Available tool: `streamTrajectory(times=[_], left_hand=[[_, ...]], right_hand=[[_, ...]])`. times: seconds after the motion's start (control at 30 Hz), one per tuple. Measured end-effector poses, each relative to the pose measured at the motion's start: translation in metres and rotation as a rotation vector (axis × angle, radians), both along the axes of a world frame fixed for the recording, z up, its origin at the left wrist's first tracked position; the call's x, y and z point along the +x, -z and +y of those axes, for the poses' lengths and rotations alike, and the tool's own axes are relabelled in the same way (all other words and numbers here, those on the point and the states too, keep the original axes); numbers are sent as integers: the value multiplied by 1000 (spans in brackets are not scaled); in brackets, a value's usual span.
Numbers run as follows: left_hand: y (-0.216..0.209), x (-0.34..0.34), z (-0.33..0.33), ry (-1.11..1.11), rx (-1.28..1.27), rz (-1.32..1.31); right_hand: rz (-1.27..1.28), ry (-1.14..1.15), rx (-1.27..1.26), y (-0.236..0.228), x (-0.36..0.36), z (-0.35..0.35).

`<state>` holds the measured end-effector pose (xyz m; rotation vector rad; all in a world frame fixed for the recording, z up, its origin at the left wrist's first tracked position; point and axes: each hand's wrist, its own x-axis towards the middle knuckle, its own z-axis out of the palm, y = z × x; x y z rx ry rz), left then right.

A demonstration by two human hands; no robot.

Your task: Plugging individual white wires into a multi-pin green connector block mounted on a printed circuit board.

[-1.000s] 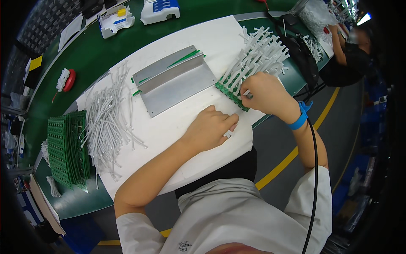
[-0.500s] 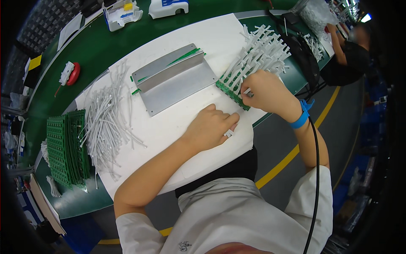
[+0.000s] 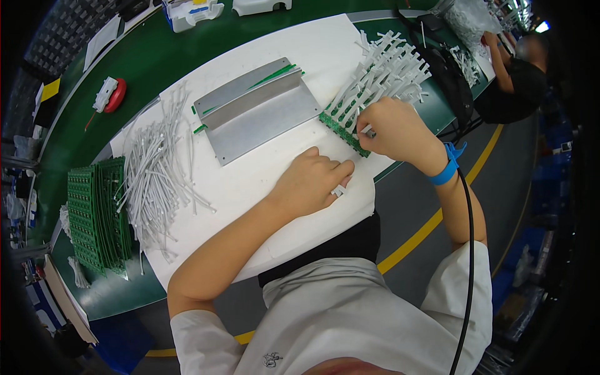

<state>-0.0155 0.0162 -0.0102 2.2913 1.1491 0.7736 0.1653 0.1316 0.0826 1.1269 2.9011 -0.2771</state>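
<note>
My right hand [image 3: 398, 130], with a blue wrist strap [image 3: 447, 165], is closed in a pinch at the near right edge of a green circuit board panel [image 3: 342, 134]. A small white connector end [image 3: 369, 132] shows between its fingers. Rows of white cables [image 3: 390, 69] with connectors stand on the panel and lean away to the far right. My left hand [image 3: 310, 182] is closed above the white sheet, with small white cable connectors [image 3: 338, 191] poking out by its fingers. The rest of what it holds is hidden.
An angled metal plate [image 3: 265, 125] lies mid-sheet. To the left are a heap of loose white cables [image 3: 156, 181] and a stack of green circuit boards [image 3: 87, 215]. A red-and-white tool [image 3: 114, 95] lies beyond. Another person [image 3: 522, 78] sits at far right.
The view has shifted slightly, so the far bench items sit a little higher in the picture. Both hands keep nearly the same places and grips.
</note>
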Motion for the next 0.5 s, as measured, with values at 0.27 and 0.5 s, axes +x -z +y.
streamTrajectory(times=[0.27,0.5], left_hand=[[-1,0,0,-6,-10,-5],[0,1,1,-10,-15,-11]], right_hand=[[100,-25,-76,5,4,5],[141,-7,-151,8,8,10]])
